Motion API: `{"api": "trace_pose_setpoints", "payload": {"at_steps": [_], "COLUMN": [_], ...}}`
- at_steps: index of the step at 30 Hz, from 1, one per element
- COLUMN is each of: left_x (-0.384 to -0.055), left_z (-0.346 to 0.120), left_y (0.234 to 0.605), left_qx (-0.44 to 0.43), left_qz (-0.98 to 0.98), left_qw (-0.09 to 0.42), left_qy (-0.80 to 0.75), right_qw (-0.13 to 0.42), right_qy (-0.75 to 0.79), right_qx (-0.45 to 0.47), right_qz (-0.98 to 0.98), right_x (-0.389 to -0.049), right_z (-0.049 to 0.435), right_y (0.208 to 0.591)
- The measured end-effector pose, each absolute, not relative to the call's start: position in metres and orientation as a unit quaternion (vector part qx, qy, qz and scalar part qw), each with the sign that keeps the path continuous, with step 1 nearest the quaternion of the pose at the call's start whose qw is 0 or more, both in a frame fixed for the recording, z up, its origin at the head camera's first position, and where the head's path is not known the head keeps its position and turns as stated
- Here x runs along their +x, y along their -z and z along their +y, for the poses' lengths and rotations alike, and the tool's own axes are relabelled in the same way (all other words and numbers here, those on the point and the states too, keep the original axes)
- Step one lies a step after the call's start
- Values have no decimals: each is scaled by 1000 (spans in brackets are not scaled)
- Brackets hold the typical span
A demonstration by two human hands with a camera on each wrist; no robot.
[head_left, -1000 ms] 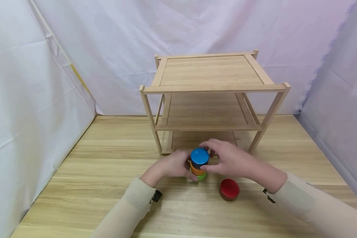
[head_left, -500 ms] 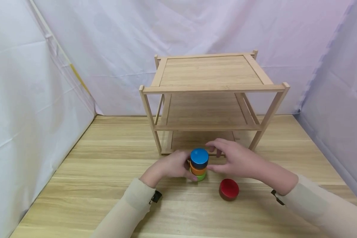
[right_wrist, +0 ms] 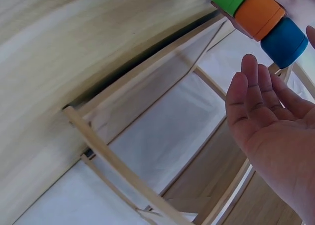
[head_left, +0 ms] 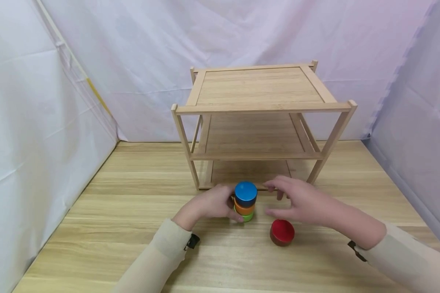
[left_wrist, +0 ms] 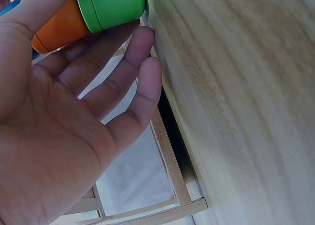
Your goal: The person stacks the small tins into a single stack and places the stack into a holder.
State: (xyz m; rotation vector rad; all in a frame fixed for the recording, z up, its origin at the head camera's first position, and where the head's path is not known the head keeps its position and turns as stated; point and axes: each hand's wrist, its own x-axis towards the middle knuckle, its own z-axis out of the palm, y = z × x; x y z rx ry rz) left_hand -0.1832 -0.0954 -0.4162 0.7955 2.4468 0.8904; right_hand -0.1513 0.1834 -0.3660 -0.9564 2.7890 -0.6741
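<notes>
Three small round tins stand in a stack on the table: a blue tin (head_left: 246, 194) on top, an orange tin (head_left: 244, 208) in the middle, a green tin (head_left: 247, 217) at the bottom. My left hand (head_left: 214, 202) holds the stack low from the left, thumb in front and fingers behind. In the left wrist view the thumb crosses the orange tin (left_wrist: 64, 25) beside the green tin (left_wrist: 113, 8). My right hand (head_left: 302, 201) hovers right of the stack, fingers spread and touching nothing. Just below it a red tin (head_left: 282, 232) sits on the table.
A three-level wooden shelf (head_left: 260, 110) stands right behind the stack, its lowest board near the table. White cloth (head_left: 139, 61) hangs at the back and sides. Bare wood tabletop (head_left: 132, 211) lies to the left.
My right hand has let go of the blue tin and moved right, to above and behind the red tin. The left hand and the stack have stayed in place.
</notes>
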Motion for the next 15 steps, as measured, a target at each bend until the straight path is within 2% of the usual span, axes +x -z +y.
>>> {"api": "trace_pose_setpoints", "payload": {"at_steps": [10, 15], "left_x": [-184, -184], "left_z": [-96, -96], "left_y": [416, 416], "left_qx": [283, 287], "left_qz": [879, 878], "left_qw": [211, 210], "left_qy": [-320, -320], "right_qw": [62, 88], "right_qy": [213, 212], "right_qx": [-318, -336], "right_qz": [922, 913], "right_x": [-145, -142], "right_z": [196, 201], "right_y": [379, 386]}}
